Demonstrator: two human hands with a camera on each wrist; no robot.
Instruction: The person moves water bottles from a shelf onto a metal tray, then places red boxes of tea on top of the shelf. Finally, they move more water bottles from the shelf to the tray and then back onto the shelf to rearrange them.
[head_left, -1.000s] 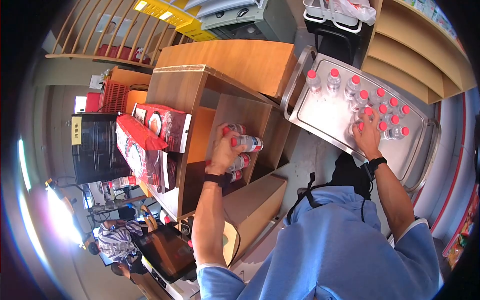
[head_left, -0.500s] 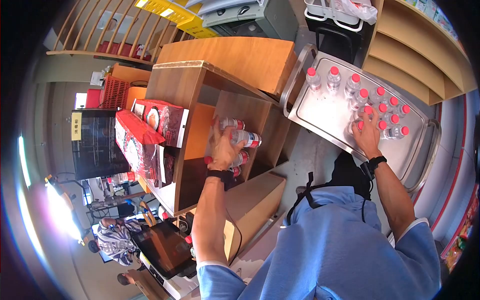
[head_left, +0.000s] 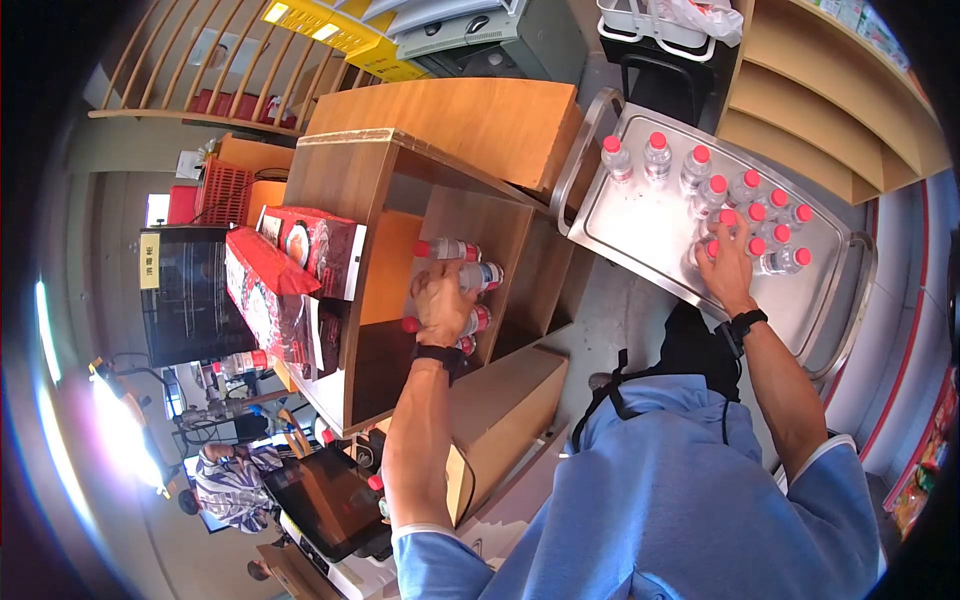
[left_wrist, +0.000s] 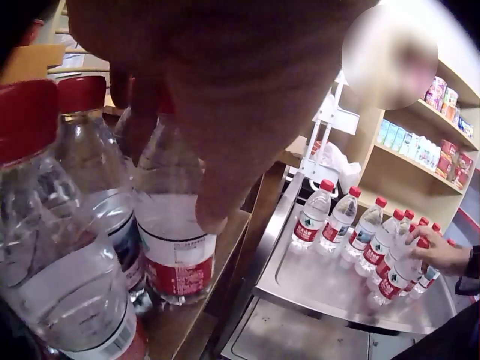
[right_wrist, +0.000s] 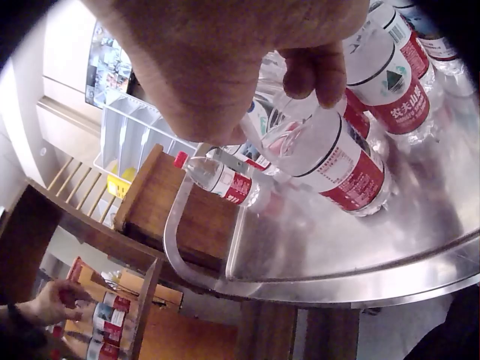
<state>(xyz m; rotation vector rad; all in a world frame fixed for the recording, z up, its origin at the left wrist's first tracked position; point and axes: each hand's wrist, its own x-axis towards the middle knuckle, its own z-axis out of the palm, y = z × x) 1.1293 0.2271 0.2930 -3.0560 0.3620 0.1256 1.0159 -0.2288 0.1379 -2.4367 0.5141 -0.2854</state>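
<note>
My left hand (head_left: 442,305) is inside the brown shelf unit, its fingers and thumb around the top of a water bottle (left_wrist: 176,262). That bottle stands in a row with several others, including a neighbouring red-capped bottle (head_left: 447,249). The cap is hidden behind the hand in the left wrist view. Over the metal cart, my right hand (head_left: 728,268) grips the upper part of another water bottle (right_wrist: 352,176). This one stands at the near side of a group of red-capped bottles (head_left: 695,170), its cap covered by the fingers in the right wrist view.
The metal cart (head_left: 640,225) has raised rims and bent tube handles. Red packages (head_left: 275,290) lie on top of the shelf unit (head_left: 345,165). An orange-brown cabinet (head_left: 450,120) stands behind it, and tan shelves (head_left: 800,110) stand beyond the cart. Another person (head_left: 235,480) is at the lower left.
My left hand has slid back along the row of bottles, uncovering the end bottle's cap and covering the cap of the one beside it. My right hand keeps its place.
</note>
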